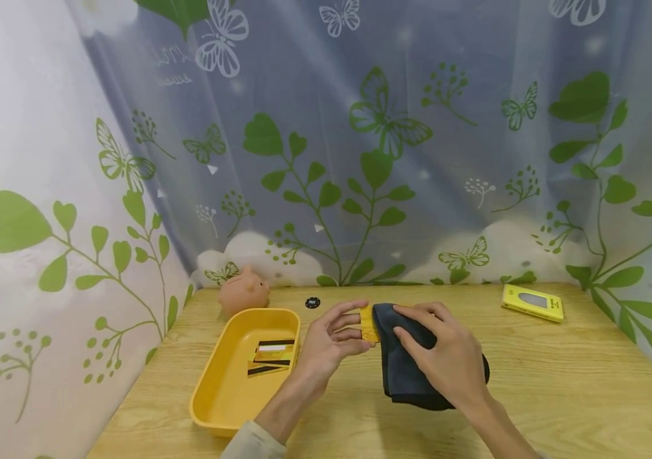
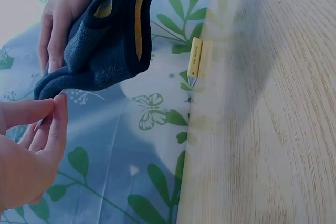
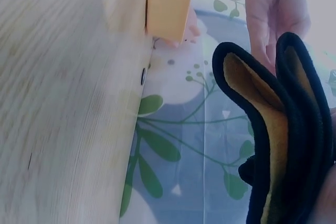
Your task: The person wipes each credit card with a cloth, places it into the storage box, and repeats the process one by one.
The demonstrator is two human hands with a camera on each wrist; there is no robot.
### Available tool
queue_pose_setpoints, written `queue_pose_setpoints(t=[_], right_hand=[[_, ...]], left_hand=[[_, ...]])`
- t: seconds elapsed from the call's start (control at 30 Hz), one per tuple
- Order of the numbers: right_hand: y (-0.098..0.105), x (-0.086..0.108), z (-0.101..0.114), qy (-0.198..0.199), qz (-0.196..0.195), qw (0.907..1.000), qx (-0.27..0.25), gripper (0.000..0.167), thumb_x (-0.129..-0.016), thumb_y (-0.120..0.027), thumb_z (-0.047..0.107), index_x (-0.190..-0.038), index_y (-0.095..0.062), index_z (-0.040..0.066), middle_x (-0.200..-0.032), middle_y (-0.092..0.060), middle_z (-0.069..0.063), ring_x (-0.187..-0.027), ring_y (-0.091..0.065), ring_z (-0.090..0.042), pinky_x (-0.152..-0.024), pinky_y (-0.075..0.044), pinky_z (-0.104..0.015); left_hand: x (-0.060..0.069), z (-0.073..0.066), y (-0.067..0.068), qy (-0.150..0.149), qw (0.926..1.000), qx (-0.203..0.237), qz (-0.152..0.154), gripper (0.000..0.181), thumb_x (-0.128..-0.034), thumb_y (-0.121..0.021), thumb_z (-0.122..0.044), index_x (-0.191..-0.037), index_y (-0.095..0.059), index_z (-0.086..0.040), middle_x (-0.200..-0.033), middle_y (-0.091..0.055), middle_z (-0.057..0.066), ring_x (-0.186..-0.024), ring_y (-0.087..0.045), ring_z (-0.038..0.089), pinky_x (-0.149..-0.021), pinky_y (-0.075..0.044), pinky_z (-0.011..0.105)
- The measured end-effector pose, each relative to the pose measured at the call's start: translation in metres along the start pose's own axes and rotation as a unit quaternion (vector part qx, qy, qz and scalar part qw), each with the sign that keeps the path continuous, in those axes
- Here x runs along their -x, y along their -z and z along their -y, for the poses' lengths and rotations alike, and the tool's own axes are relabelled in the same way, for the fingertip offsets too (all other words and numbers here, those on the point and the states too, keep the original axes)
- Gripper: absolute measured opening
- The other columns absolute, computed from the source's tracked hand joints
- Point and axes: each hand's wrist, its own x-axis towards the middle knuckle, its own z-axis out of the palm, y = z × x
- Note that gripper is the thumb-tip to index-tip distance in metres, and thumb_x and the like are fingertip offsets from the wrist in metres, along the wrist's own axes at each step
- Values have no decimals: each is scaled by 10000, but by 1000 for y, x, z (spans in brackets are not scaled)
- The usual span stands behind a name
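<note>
A folded microfibre cloth (image 1: 403, 363), dark grey with black edging, hangs over the table. Its other side shows yellow in the right wrist view. My right hand (image 1: 446, 347) grips the cloth from the right, fingers over its top. My left hand (image 1: 328, 341) pinches a thin yellow patterned piece (image 1: 368, 324) at the cloth's left edge; the cloth covers part of it. Seen from the left wrist, the left fingertips (image 2: 59, 109) meet right beside the cloth (image 2: 105, 59). What lies inside the fold is hidden.
A yellow tray (image 1: 211, 382) on the left holds several flat yellow-and-black pieces (image 1: 271, 357). Behind it sits a pink piggy bank (image 1: 244, 292). A black round chip (image 1: 312, 303) lies at the back, and a yellow box (image 1: 533, 303) at the back right. A patterned curtain (image 1: 326, 159) bounds the wooden table.
</note>
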Motion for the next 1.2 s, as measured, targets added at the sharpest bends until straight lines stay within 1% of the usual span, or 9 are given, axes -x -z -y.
queue_pose_setpoints(t=[0.13,0.27,0.43,0.5,0.7,0.87,0.97,1.07,1.2], right_hand=[[7,1,-8,-75,-15,9999,87,385,-826,-894,156,-1194,-797,211,-1058,-687,17,-739,-636,-118,-503,-450,-223],[14,1,-17,-138,-92,9998,130,388,-819,-895,134,-1189,-799,199,-1056,-692,-2,-741,-635,-137,-490,-433,-232],[24,1,-29,-314,-162,9990,268,386,-827,-886,131,-1197,-799,196,-1063,-699,-28,-663,-619,-157,-456,-395,-236],[27,2,-33,-376,-206,9985,348,385,-824,-887,128,-1194,-800,191,-1064,-703,-39,-661,-628,-176,-463,-405,-242],[37,2,-41,-463,-346,9975,414,385,-817,-890,117,-1186,-806,182,-1056,-707,-45,-785,-680,-245,-555,-499,-272],[39,1,-39,-425,-355,9978,358,397,-815,-891,114,-1195,-804,191,-1056,-708,-34,-849,-679,-240,-639,-488,-196],[37,1,-34,-330,-299,9987,229,412,-812,-894,106,-1202,-802,202,-1059,-709,-19,-882,-670,-217,-687,-454,-133],[31,3,-27,-234,-151,9996,37,420,-813,-894,104,-1207,-798,213,-1065,-706,10,-898,-666,-189,-683,-477,-161],[19,6,-14,-97,95,9998,-151,413,-809,-901,118,-1196,-799,220,-1071,-697,49,-892,-673,-150,-666,-545,-265]], left_hand=[[0,-1,1,16,9999,118,-71,624,-858,-765,98,-1423,-640,-133,-1213,-667,109,-951,-671,197,-856,-620,349],[0,-2,4,94,9998,112,-160,625,-853,-766,95,-1416,-648,-150,-1231,-650,94,-969,-652,189,-869,-612,346],[0,-1,9,137,9996,202,-113,635,-866,-751,101,-1443,-617,-125,-1248,-622,106,-973,-639,187,-908,-608,371],[1,0,11,154,9996,189,-103,640,-870,-756,91,-1455,-605,-119,-1268,-621,108,-981,-643,185,-917,-604,367],[2,0,19,177,9996,195,-139,624,-880,-760,78,-1440,-623,-161,-1310,-621,114,-993,-651,184,-937,-600,373],[1,1,22,113,9995,285,-79,617,-887,-749,85,-1438,-622,-161,-1211,-636,52,-972,-656,170,-949,-600,401],[1,2,22,32,9996,288,-10,618,-888,-740,98,-1446,-610,-132,-1206,-638,63,-967,-656,173,-964,-595,433],[1,4,18,11,9996,272,34,620,-887,-731,115,-1452,-599,-101,-1245,-641,102,-966,-656,179,-957,-599,433],[1,6,10,70,9999,90,31,606,-887,-745,100,-1442,-612,-101,-1290,-648,144,-961,-667,187,-904,-616,374]])
